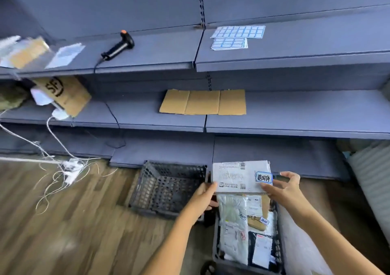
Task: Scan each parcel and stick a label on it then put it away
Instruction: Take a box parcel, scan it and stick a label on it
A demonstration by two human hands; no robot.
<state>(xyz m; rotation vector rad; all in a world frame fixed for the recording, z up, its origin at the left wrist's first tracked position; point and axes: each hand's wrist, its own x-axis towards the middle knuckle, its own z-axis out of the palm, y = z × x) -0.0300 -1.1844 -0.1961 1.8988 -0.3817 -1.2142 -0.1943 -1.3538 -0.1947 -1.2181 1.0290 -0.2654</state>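
You hold the parcel with both hands, right above the far end of the full crate. Your left hand grips its near left corner, thumb on top. Your right hand grips the right end, with the thumb on the near edge and the fingers curled round the far side. A label with a blue edge is already stuck on the parcel, close to your right hand. So the sticking looks done, and now it is time to put the parcel away. The full crate has lots of bags and packets lying in it, some with small labels of their own, so this is likely where it goes. Lower the parcel flat, label side up, onto the pile inside the full crate. Do not rub the label with a thumb, or it may peel. Let go with both hands together, so it does not tip over the rim. The empty crate sits just left of the full crate. The scanner and the label sheets lie on a shelf high above and behind the full crate — you will want them for the next parcel.
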